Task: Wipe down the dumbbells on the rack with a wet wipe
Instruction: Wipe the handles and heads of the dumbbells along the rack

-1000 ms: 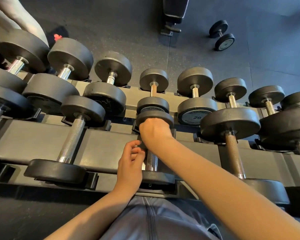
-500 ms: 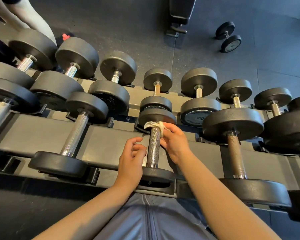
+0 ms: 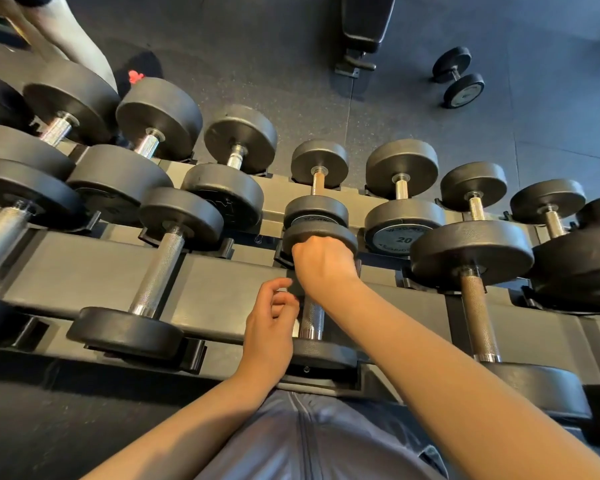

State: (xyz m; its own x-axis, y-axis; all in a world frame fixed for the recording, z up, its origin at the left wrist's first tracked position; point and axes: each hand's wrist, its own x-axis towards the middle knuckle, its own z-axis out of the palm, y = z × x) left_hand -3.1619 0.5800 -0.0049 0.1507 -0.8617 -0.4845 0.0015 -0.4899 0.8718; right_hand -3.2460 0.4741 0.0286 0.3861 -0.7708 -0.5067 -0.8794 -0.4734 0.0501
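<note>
Right hand (image 3: 321, 263) gripping dumbbell (image 3: 311, 320), wipe likely hidden

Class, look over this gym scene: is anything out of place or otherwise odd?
Yes. One dumbbell lies loose on the floor beyond the rack, near a bench base, while the others sit in cradles. Two racked handles look rusty orange, unlike the chrome ones. Nothing appears spilled or broken.

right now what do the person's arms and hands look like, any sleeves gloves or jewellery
Both forearms are bare up to the frame's bottom edge: no sleeves show. The left hand and right hand wear no gloves, and no watch, bracelet or ring is visible on the wrists or on the fingers that show. Between the arms, grey-blue clothing with a centre seam covers the person's body.
</note>
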